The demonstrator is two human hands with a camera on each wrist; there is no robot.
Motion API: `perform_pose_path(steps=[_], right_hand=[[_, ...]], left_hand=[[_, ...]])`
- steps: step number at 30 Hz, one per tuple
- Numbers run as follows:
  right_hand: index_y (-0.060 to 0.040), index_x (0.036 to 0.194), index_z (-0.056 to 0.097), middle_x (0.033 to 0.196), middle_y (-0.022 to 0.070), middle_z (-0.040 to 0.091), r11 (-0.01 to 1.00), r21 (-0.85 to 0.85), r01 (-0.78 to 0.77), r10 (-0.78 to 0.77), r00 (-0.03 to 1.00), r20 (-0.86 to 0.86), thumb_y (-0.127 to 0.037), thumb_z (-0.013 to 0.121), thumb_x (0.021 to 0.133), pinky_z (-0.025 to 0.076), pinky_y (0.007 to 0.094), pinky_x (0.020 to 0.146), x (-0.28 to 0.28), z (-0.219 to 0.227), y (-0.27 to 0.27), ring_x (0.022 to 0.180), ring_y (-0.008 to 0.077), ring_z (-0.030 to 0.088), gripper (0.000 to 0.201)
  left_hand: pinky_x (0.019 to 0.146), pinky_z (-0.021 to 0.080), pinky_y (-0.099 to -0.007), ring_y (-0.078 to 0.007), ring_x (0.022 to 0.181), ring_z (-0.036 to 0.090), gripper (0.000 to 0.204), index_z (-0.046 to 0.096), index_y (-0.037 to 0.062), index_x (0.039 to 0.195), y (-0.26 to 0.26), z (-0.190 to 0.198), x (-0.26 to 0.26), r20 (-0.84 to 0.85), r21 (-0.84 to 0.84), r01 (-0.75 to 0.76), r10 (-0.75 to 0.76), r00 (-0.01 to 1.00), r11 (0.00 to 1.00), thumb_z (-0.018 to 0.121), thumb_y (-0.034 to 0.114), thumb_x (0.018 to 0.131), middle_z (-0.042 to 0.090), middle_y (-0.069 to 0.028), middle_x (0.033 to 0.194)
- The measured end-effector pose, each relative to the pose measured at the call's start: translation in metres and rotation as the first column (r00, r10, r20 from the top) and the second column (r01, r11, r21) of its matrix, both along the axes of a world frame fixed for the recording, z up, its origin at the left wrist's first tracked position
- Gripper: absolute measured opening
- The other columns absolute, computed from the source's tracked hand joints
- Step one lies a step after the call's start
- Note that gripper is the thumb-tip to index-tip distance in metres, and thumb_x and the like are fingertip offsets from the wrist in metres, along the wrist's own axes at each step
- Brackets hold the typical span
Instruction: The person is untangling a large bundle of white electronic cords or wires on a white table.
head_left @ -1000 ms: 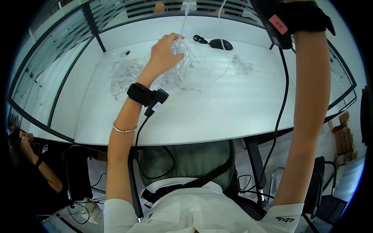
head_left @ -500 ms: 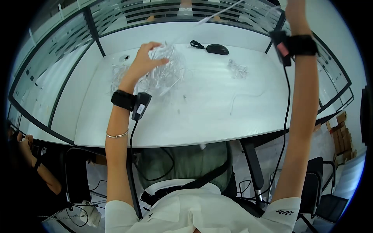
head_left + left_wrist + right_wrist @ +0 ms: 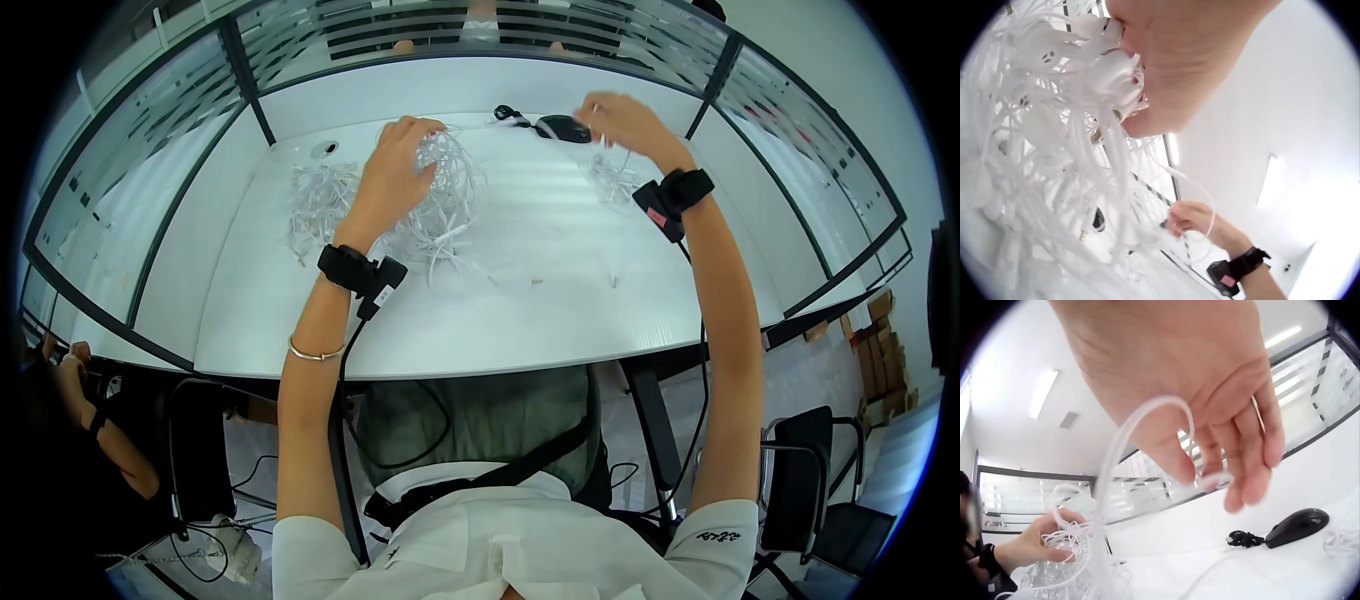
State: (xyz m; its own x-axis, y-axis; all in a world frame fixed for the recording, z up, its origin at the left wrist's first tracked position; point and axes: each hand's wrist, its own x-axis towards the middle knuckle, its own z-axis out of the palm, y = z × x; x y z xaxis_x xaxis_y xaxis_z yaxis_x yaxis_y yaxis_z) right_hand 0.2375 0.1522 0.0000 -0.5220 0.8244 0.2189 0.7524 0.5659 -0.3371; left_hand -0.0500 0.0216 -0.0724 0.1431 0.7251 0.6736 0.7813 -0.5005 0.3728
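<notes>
A big tangle of white wired earphones (image 3: 445, 205) lies on the desk, its rounded earbuds (image 3: 1113, 72) and thin cords crowding the left wrist view. My left hand (image 3: 392, 182) grips the tangle from its upper left side, thumb and fingers curled round the cords. Up by the computer mouse, my right hand (image 3: 630, 125) pinches a white earphone cord (image 3: 1107, 475) between thumb and forefinger. That cord loops below the palm and runs toward the tangle in the right wrist view. The other right fingers hang loosely bent.
A black mouse (image 3: 562, 128) with its cable tied up lies at the back. More white cords are heaped at the left (image 3: 318, 205), and a small white bundle (image 3: 612, 180) sits under the right wrist. A panel (image 3: 480, 90) borders the desk.
My right hand, raised high at the right with a cord stretched from the tangle, has come down and left beside the mouse. My left hand shifted left, then slightly back right, staying at the tangle.
</notes>
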Motion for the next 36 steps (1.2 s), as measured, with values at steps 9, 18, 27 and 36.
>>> perform_pose_path(steps=[9, 18, 27, 36], right_hand=[[-0.0045, 0.091, 0.06, 0.089, 0.0088, 0.062, 0.99, -0.086, -0.108, 0.113, 0.992, 0.049, -0.045, 0.058, 0.086, 0.044, 0.0299, 0.073, -0.011, -0.007, -0.025, 0.083, 0.0217, 0.058, 0.041], [-0.0074, 0.097, 0.059, 0.084, 0.0042, 0.063, 0.928, 0.025, -0.373, 0.368, 0.901, -0.231, -0.024, 0.059, 0.086, 0.046, 0.0273, 0.069, -0.068, -0.032, -0.058, 0.079, 0.0142, 0.058, 0.02], [-0.0063, 0.09, 0.061, 0.061, -0.0036, 0.034, 0.884, -0.02, -0.467, 0.406, 0.789, -0.462, -0.02, 0.062, 0.083, 0.029, 0.0253, 0.054, -0.078, -0.051, -0.063, 0.058, 0.0084, 0.033, 0.016], [-0.0064, 0.088, 0.061, 0.058, -0.0043, 0.025, 0.86, -0.092, -0.502, 0.381, 0.751, -0.539, -0.022, 0.064, 0.083, 0.026, 0.0261, 0.053, -0.073, -0.056, -0.067, 0.056, 0.0084, 0.027, 0.017]], left_hand=[[0.099, 0.031, -0.0348, -0.0175, 0.12, 0.043, 0.054, 0.045, 0.0114, 0.127, -0.007, 0.003, 0.009, 0.283, -0.297, 0.301, -0.218, 0.934, 0.906, 0.063, 0.021, 0.077, 0.049, -0.0038, 0.126], [0.092, 0.037, -0.0261, -0.0148, 0.114, 0.048, 0.035, 0.054, 0.0066, 0.115, 0.001, -0.009, 0.009, 0.509, -0.294, 0.381, -0.194, 0.839, 0.876, 0.06, 0.014, 0.081, 0.056, -0.0024, 0.115], [0.085, 0.04, -0.0289, -0.0166, 0.093, 0.049, 0.034, 0.056, 0.0087, 0.106, -0.008, -0.011, 0.02, 0.176, -0.098, 0.104, -0.085, 0.981, 0.99, 0.066, 0.01, 0.074, 0.055, -0.0018, 0.099], [0.079, 0.04, -0.0249, -0.0119, 0.089, 0.049, 0.017, 0.061, 0.0042, 0.094, -0.008, -0.011, 0.013, 0.336, -0.173, 0.09, -0.027, 0.942, 0.981, 0.062, 0.006, 0.077, 0.056, -0.0009, 0.096]])
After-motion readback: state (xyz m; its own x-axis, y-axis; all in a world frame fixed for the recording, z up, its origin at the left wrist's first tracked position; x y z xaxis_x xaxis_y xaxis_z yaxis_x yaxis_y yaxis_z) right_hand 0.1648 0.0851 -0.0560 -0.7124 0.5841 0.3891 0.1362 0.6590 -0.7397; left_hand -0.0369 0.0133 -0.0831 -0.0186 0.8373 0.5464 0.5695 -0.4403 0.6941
